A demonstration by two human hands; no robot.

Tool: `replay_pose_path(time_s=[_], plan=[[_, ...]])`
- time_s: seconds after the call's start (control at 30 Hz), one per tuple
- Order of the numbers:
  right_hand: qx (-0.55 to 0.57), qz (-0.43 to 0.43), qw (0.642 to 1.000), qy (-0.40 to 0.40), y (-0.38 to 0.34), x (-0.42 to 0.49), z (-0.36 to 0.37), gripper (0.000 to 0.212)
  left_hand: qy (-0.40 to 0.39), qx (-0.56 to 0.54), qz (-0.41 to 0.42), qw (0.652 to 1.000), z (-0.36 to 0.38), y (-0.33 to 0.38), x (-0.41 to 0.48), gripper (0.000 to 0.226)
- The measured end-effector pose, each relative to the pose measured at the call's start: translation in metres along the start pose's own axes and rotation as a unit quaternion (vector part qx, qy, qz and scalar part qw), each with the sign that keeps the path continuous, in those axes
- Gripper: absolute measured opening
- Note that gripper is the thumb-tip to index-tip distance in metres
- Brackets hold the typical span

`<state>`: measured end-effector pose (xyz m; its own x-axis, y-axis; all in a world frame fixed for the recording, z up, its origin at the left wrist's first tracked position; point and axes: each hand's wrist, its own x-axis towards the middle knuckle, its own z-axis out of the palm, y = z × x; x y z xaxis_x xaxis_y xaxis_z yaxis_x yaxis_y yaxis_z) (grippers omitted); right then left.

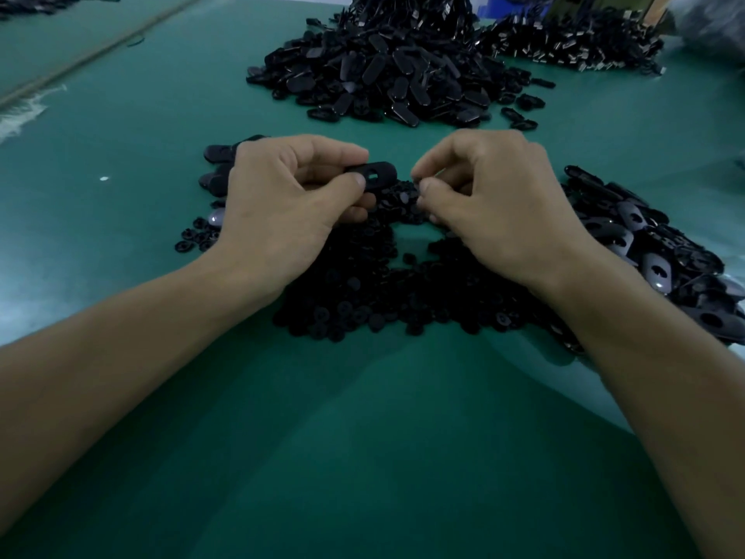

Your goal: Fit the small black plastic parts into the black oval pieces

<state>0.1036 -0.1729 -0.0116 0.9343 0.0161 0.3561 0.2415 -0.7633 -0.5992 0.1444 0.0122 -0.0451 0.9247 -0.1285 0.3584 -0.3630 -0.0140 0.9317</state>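
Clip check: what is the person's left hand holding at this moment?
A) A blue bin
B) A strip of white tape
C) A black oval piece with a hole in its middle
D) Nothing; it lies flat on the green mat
C: the left hand pinches a black oval piece with its centre hole showing, while the right hand seems to pinch a small black part.

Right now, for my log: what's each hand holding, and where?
Left hand: oval piece, by one end. Right hand: apparently a small part, at fingertips.
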Motion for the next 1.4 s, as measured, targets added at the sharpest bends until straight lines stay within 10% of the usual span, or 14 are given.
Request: replay_pose_path(time_s=[0.57,1.4], plan=[[0.251,0.025,0.967,-0.035,-0.003,0.001,-0.002,0.016,-0.015,-0.003,0.038,0.999,0.001,0.004,-0.003,0.019],[0.102,-0.023,0.993,0.049,-0.018,-0.006,0.009,0.013,-0.048,0.041,0.067,0.996,0.004,0.009,-0.007,0.020]])
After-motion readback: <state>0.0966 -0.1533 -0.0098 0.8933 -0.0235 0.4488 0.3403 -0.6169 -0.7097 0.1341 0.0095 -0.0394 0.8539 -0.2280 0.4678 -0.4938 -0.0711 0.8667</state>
